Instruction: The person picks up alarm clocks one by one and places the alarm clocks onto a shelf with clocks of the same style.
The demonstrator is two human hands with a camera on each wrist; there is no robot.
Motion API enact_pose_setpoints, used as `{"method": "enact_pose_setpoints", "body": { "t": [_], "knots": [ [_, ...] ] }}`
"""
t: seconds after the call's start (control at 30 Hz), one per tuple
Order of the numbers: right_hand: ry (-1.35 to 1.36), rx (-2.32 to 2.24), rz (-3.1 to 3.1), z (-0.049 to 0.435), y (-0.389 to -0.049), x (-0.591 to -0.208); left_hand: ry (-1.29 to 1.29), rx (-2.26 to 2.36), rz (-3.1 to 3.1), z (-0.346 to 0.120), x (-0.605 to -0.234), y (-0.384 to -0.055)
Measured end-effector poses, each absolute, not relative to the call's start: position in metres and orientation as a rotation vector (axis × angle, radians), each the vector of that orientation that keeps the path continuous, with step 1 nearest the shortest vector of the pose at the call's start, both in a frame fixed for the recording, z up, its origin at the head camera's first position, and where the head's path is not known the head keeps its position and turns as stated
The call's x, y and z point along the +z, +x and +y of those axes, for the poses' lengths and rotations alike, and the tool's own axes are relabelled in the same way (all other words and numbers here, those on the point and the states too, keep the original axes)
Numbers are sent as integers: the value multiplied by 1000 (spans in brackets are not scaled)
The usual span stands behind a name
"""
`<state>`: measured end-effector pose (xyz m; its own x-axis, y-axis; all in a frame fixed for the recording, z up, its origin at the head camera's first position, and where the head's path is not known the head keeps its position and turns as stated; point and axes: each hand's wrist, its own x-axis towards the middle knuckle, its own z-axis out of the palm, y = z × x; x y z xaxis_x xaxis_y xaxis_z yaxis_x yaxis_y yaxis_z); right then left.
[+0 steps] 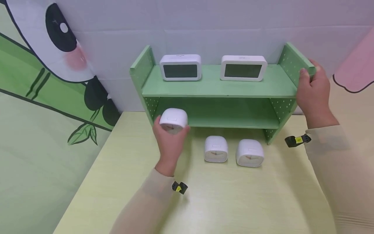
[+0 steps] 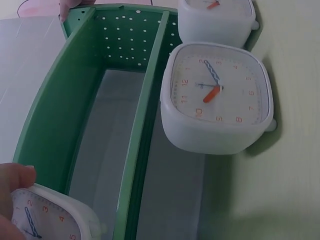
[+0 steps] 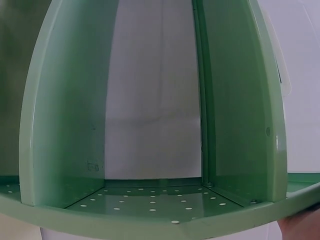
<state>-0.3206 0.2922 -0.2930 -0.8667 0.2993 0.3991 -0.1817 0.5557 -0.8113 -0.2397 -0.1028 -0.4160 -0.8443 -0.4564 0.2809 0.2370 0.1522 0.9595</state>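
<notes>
The person's left hand (image 1: 168, 148) is grasping a rounded white clock (image 1: 174, 116), the thumb pressing one side and the fingers the other. The hand is holding this clock in front of the left end of a green shelf unit (image 1: 217, 88), by the opening between its two boards; the pictures are not showing clearly whether the clock is touching the lower board (image 1: 228, 113). Its dial is facing the person.

The right hand (image 1: 316, 92) is gripping the upper front corner of the unit's right side panel (image 1: 292, 61) — a panel dotted with small holes — with the thumb lying near the front edge.

Two more rounded clocks are standing on the pale table (image 1: 140, 169) in front of the unit: a middle clock (image 1: 216, 148) and, just beside it but apart, a right-hand clock (image 1: 250, 152). Both are turning their dials toward the person, and the left wrist view is showing orange numerals and an orange hand.

On the upper board, a left screen device (image 1: 180, 72) and a right screen device (image 1: 243, 72), both white with dark displays, are standing well apart. Behind the unit, a pale backdrop (image 1: 204, 16) is hanging, and a cartoon face (image 1: 64, 39) is filling its upper left.
</notes>
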Motion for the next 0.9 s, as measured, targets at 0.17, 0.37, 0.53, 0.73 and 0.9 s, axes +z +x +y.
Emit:
{"method": "enact_pose_setpoints", "body": {
  "t": [0.17, 0.37, 0.53, 0.73, 0.9],
  "knots": [
    [-96, 1294, -2272, 292, -321, -294, 171, -1699, -2014, -110, -409, -249],
    [-99, 1276, -2277, 292, -321, -295, 135, -1685, -2141, -119, -401, -261],
    [-93, 1274, -2267, 291, -321, -295, 87, -1718, -2210, -128, -395, -271],
    [-97, 1277, -2266, 291, -320, -295, 92, -1738, -2267, -133, -389, -282],
    [-105, 1262, -2265, 290, -320, -294, 125, -1709, -2285, -132, -386, -291]
  ]
}}
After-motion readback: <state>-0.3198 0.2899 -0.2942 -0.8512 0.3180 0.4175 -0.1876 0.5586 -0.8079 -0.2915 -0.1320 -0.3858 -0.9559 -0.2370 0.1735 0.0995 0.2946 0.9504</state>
